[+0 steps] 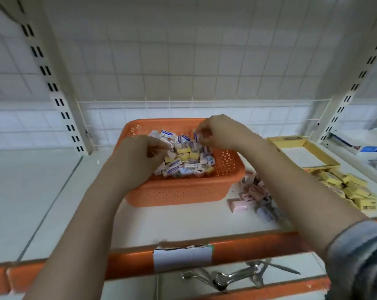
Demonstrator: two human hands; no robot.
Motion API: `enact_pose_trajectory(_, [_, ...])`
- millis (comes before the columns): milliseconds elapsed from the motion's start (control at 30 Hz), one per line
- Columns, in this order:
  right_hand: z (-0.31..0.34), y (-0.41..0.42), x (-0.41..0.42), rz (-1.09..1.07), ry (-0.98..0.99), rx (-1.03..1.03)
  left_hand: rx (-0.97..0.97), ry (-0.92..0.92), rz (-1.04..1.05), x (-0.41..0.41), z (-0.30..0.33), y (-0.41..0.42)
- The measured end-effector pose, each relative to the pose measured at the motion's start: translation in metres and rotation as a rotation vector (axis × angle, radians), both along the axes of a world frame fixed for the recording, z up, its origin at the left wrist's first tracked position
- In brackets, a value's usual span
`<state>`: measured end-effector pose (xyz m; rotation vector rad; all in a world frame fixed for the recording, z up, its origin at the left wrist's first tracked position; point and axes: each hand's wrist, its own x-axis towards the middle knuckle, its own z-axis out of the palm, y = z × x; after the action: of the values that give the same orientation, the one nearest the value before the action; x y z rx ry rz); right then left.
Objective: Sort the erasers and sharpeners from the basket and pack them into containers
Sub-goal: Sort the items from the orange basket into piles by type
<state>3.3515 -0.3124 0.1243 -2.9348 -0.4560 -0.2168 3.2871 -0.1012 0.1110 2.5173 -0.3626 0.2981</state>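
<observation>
An orange perforated basket [183, 192] stands on the white shelf, holding a heap of small boxed erasers and sharpeners [185, 161] in white, purple and yellow. My left hand [137, 156] reaches into the basket's left side with fingers curled over the pieces; what it holds is hidden. My right hand [218, 132] hovers over the far right of the heap and pinches a small white piece [197, 135]. A pile of pink and white pieces [253, 197] lies right of the basket. Yellow pieces [348, 189] lie further right.
A shallow yellow cardboard box [326, 155] stands at the back right, beside white and blue packs [356, 145]. The shelf front has an orange edge strip [248, 245] with a white label [182, 257]. Metal tools [233, 276] lie on the lower shelf. Wire grid backs the shelf.
</observation>
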Motion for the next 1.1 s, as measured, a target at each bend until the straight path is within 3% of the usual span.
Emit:
enact_pose_trajectory(67, [-0.005, 0.012, 0.014, 0.030, 0.160, -0.221, 0.006, -0.002, 0.020, -0.003, -0.004, 0.004])
enact_pose_trajectory(133, [-0.012, 0.021, 0.023, 0.035, 0.263, -0.313, 0.003, 0.005, 0.033, -0.006, -0.007, 0.008])
enact_pose_trajectory(567, [-0.027, 0.032, 0.047, -0.005, 0.280, -0.256, -0.053, -0.005, 0.083, -0.002, -0.009, 0.020])
enact_pose_trajectory(767, [-0.017, 0.023, 0.037, -0.094, 0.118, 0.099, 0.032, 0.069, 0.015, 0.034, -0.002, 0.009])
enact_pose_trajectory(1000, [0.003, 0.006, -0.046, -0.082, 0.025, 1.005, 0.167, 0.180, 0.011, 0.113, 0.005, -0.033])
enact_pose_trajectory(1100, [-0.004, 0.005, -0.079, -0.155, -0.038, 1.291, 0.171, 0.185, 0.071, 0.128, 0.000, -0.050])
